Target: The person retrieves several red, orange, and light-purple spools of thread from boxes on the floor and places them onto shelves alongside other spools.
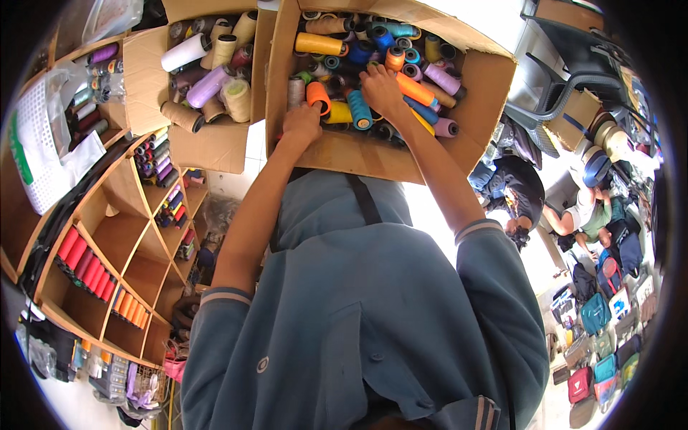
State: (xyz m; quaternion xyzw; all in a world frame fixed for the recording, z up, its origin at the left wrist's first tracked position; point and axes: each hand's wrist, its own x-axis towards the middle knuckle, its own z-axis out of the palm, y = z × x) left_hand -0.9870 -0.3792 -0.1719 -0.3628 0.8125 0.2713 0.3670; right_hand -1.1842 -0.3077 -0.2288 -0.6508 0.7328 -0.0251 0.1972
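Closest to you is your own blue shirt (373, 287), at six o'clock, with your bare forearms (266, 188) stretched up toward twelve. Your left hand (302, 123) is at eleven o'clock, just inside the near wall of the open box (358, 159), its bent fingers against the lower end of a bright orange spool (317, 94). From that hand, a grey spool (296, 93) lies toward twelve o'clock and a yellow spool (340, 112) between two and three. Your right hand (383, 87), between twelve and one, sits deeper in the same box, fingers bent down among the thread. From it, a small orange spool (395, 59) is at one o'clock, a long orange spool (417, 89) just beside it at three, and a teal spool (359, 110) near half past seven. Your fingertips are hidden among the spools, so I cannot tell how far open either grip is or whether it has hold of anything.

Farther off, at half past ten, a second box (147, 79) holds white, lilac and tan spools. A wooden shelf (132, 229) stands at nine, with rows of red spools (84, 264) and orange-yellow spools (131, 308). At three are two other people (517, 188), and toward four, many bags (595, 315).
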